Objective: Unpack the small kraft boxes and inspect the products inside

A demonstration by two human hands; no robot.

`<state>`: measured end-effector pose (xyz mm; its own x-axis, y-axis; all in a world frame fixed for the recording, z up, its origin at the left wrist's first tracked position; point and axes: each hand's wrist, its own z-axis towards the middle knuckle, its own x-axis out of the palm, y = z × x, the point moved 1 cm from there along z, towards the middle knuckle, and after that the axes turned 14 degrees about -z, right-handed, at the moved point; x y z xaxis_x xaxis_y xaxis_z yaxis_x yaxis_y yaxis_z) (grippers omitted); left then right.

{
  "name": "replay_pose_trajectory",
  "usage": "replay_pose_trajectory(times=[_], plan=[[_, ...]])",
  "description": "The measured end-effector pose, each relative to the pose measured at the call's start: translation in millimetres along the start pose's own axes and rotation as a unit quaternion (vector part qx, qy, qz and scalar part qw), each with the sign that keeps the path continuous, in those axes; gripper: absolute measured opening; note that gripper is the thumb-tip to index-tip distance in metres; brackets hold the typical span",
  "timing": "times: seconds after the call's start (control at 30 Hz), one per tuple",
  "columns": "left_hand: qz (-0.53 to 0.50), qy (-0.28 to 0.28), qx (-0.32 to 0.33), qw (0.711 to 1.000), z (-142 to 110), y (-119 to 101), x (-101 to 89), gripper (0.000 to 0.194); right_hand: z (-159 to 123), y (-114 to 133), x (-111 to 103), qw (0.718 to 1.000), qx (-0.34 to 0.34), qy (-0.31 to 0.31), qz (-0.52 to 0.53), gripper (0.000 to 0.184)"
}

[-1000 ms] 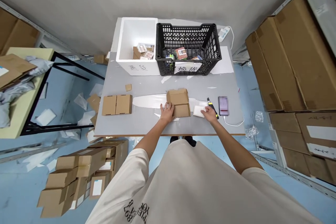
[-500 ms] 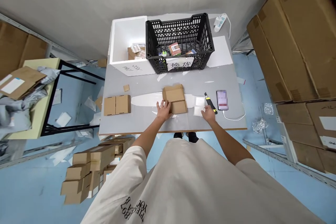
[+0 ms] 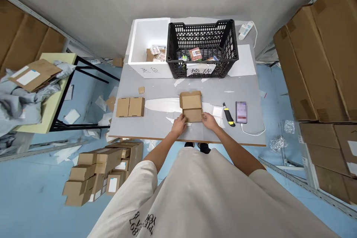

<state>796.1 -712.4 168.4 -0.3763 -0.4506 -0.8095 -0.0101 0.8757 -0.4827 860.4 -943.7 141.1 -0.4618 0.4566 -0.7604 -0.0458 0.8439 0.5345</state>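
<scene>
Cardboard box (image 3: 192, 115) lies open, gripped between left hand (image 3: 179, 124) and right hand (image 3: 209, 121); black crate (image 3: 176, 67) holds packets (image 3: 195, 54).

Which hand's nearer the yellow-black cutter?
Right. Right hand: at right side of the open box, left of the cutter. Left hand: farther left, at the box's left side.

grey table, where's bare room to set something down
Bare grey tabletop: between the two closed brown cardboard boxes and the front edge; between the white paper sheet and the lit phone. Crowded: right of the open brown cardboard box, with the right hand, white pad and black-yellow cutter.
</scene>
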Motion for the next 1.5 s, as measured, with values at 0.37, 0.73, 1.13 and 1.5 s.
replay_pose_trajectory(times=[0.37, 0.73, 1.13, 1.5], plan=[[-0.081, -0.081, 0.042, 0.992, 3, 71, -25.6, 0.035, 36, 77, 26, 1.000, 0.015, 0.006, -0.025, 0.033], [-0.096, -0.140, -0.018, 0.985, -3, 153, -66.5, 0.034, 85, 163, 65, 0.998, -0.059, -0.007, 0.002, 0.041], [-0.031, -0.131, -0.096, 0.986, -1, 175, -74.0, 0.036, 106, 170, 89, 0.995, -0.089, 0.039, 0.007, 0.041], [-0.019, -0.076, 0.063, 0.995, 23, 61, -52.1, 0.045, 51, 54, 12, 0.998, 0.014, -0.050, 0.029, 0.034]])
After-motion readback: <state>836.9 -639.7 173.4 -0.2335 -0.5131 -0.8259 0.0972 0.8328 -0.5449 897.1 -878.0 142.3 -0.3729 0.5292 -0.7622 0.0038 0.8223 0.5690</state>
